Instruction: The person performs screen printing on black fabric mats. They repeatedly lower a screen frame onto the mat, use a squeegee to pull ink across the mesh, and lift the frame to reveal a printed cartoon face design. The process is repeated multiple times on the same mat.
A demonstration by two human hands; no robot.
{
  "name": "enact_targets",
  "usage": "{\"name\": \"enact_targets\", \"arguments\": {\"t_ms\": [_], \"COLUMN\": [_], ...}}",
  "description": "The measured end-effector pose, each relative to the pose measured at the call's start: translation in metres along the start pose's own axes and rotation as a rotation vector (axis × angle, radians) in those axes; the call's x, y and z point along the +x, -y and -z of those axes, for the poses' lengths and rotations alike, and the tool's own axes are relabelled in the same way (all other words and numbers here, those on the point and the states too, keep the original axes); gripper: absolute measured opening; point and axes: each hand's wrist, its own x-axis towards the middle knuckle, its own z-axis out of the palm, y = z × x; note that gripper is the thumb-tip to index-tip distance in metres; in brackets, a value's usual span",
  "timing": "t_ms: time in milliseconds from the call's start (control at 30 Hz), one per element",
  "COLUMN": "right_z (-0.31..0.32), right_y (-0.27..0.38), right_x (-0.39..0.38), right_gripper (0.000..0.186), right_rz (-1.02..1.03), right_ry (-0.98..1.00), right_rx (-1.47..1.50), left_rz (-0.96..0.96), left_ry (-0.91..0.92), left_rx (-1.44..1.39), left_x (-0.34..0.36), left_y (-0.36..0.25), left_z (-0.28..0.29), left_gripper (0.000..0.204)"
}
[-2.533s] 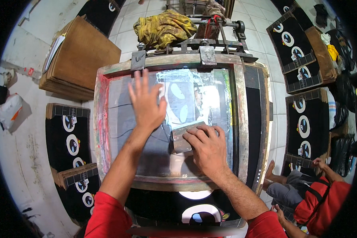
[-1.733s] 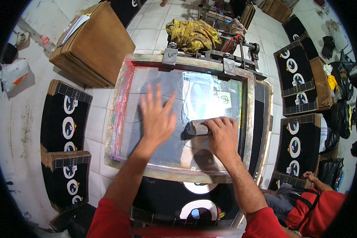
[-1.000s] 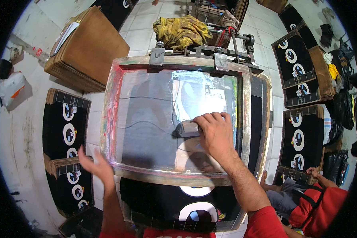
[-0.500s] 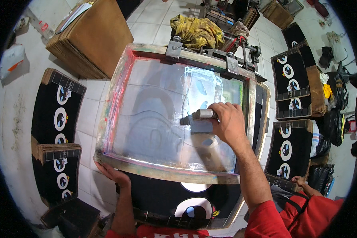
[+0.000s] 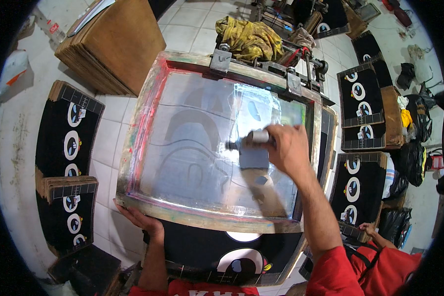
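Note:
A wooden-framed printing screen (image 5: 133, 148) with grey mesh and pink-stained edges is tilted up on its far hinges. My left hand (image 5: 140, 220) grips the underside of the frame's near left corner. My right hand (image 5: 288, 145) is shut on a small squeegee (image 5: 254, 148) with a grey blade, held over the right half of the mesh. Under the raised screen lies a black board (image 5: 202, 249) printed with a white oval and a small red and black figure.
Stacks of black printed boards (image 5: 66, 143) lie left, more (image 5: 362, 106) on the right. A pile of brown cardboard (image 5: 108, 42) sits at the back left, a yellow rag (image 5: 246, 37) behind the hinges. Another person in red (image 5: 394, 264) crouches at lower right.
My left hand left the mesh, dropped to the near left corner and lifted the frame. My right hand kept the squeegee and raised it off the mesh.

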Motion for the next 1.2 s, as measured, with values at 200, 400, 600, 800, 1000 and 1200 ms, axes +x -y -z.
{"name": "enact_targets", "arguments": {"t_ms": [200,400,600,800,1000,1200], "right_z": [0.001,-0.007,-0.029,-0.017,0.047,0.188], "right_y": [-0.052,-0.061,0.002,0.076,0.121,0.106], "right_x": [0.141,0.142,-0.018,-0.142,-0.176,-0.098], "right_gripper": [0.061,0.059,0.052,0.058,0.049,0.040], "right_rz": [-0.033,-0.056,-0.035,-0.141,-0.018,0.142], "right_ry": [0.061,0.126,-0.441,-0.592,-0.845,-1.061], "right_rx": [-0.145,-0.008,0.293,0.359,0.308,-0.042], "left_rz": [-0.200,-0.103,0.015,0.070,-0.085,-0.346], "left_ry": [0.042,-0.015,-0.041,-0.067,0.011,0.350], "left_rx": [0.246,0.121,-0.111,0.000,-0.369,-0.397], "left_x": [0.002,0.004,0.003,0.009,0.045,0.118], "left_y": [0.011,-0.002,-0.016,-0.019,-0.119,-0.191], "left_z": [0.008,-0.001,-0.014,-0.006,0.013,0.029], "left_gripper": [0.064,0.066,0.064,0.057,0.050,0.048]}}
